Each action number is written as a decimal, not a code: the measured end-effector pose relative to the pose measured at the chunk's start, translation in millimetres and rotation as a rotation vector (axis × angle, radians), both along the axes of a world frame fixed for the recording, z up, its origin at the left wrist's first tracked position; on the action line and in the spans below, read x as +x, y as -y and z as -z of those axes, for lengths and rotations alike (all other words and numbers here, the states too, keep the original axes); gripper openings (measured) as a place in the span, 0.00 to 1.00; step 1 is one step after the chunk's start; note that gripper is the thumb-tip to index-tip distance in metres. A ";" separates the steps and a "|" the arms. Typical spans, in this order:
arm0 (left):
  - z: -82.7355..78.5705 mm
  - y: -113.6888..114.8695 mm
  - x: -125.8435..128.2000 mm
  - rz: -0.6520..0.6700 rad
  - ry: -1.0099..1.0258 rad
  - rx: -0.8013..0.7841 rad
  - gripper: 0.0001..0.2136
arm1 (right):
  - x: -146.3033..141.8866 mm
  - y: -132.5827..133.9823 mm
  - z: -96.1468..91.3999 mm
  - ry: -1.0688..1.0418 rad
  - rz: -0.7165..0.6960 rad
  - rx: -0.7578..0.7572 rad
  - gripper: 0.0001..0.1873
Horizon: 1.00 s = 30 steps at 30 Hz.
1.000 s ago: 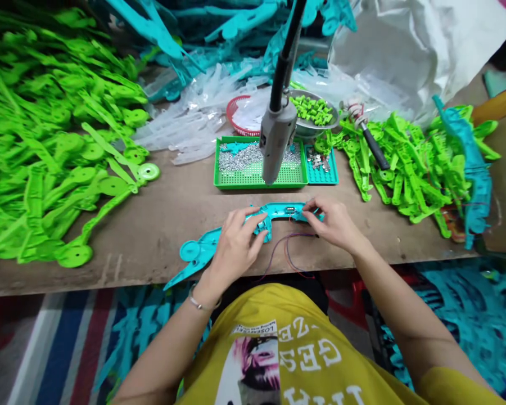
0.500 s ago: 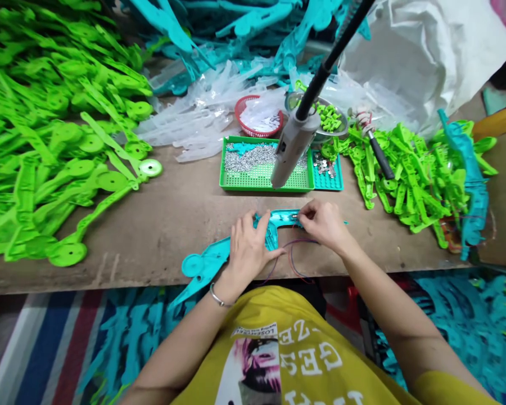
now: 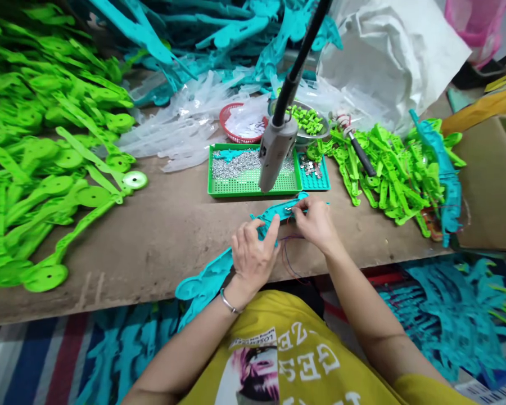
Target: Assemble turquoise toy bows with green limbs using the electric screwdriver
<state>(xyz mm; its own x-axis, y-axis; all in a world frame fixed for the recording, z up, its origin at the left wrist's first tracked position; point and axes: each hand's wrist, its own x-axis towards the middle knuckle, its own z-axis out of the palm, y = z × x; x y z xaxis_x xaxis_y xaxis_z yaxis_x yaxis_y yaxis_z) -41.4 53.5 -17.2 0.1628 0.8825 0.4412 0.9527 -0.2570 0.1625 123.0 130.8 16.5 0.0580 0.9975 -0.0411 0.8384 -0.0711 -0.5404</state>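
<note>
A long turquoise plastic shell (image 3: pixel 208 274) lies at a slant at the table's front edge, hollow side up along its upper part. My left hand (image 3: pixel 255 256) is over its middle, fingers curled round the shell and thumb raised apart. At the upper part, my right hand (image 3: pixel 316 222) pinches thumb and forefinger together at a small shiny metal piece (image 3: pixel 288 209) inside the shell. The fingertips partly hide that piece. Thin red and blue wires (image 3: pixel 285 256) loop down from the shell between both hands.
A grey electric screwdriver (image 3: pixel 274 154) hangs before a green tray (image 3: pixel 253 194) of screws. Beside it sits a turquoise tray (image 3: pixel 320 183) with metal bits. Green parts (image 3: pixel 388 163) lie right, more green parts (image 3: pixel 54 152) left. Behind are clear plastic strips (image 3: pixel 181 124) and a red basket (image 3: pixel 225 121).
The shell's upper end has swung up and nearer the green tray. My left fingers have curled more, and the right hand stays pinched at the shell. The whole view has shifted.
</note>
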 end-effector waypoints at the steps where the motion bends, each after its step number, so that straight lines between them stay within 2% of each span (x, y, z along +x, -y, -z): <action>1: 0.5 -0.2 0.0 -0.001 0.001 -0.010 0.26 | -2.2 -2.3 -2.0 0.049 -0.018 -0.034 0.09; 4: 1.0 -1.1 0.3 -0.008 0.004 -0.062 0.26 | -10.0 -5.5 -3.9 0.192 -0.062 -0.074 0.11; 7: -1.5 -4.1 0.6 -0.052 -0.007 -0.136 0.28 | -15.4 -2.9 2.0 0.242 -0.062 -0.031 0.11; 13: -13.3 -11.3 -0.2 -0.080 -0.042 -0.265 0.32 | -11.5 8.9 19.0 -0.007 -0.009 0.109 0.07; 17: -17.3 -12.6 -0.1 -0.076 -0.041 -0.290 0.32 | -6.5 11.5 20.3 -0.107 0.002 0.175 0.06; 24: -20.9 -13.0 -6.1 -0.028 -0.023 -0.304 0.32 | 18.4 4.1 7.6 -0.070 -0.189 0.236 0.07; 28: -23.5 -12.0 -6.0 0.004 -0.032 -0.310 0.32 | 28.1 -0.5 4.3 0.018 -0.324 0.162 0.04; 30: -24.2 -11.1 -3.9 0.005 -0.038 -0.310 0.32 | 26.1 -1.5 2.8 0.056 -0.337 0.118 0.05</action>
